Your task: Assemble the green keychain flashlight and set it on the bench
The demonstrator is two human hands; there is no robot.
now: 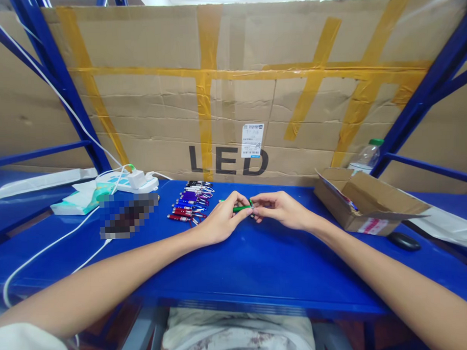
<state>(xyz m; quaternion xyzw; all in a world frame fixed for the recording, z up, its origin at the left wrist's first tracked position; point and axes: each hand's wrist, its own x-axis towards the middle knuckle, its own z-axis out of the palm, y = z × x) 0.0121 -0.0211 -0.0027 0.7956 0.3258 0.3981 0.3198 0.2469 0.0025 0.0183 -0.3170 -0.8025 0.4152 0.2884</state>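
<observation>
My left hand (223, 218) is closed round a slim green metal tube with a clip, like a small keychain flashlight (241, 209), held just above the blue table (236, 267). My right hand (278, 209) pinches the clip end of the same green piece, fingertips meeting those of the left hand. Part of the piece is hidden by the fingers. Left of my hands lies a row of several similar keychain flashlights (188, 203) in red, blue, purple, silver and black, their carabiner clips pointing right.
An open cardboard box (344, 219) stands at the right, with a black computer mouse (404, 241) before it and a bottle (366, 157) behind. At the left are a white power strip (142, 184), a tissue pack (81, 203), cables and a blurred-out object. A large cardboard sheet (158, 116) closes the back.
</observation>
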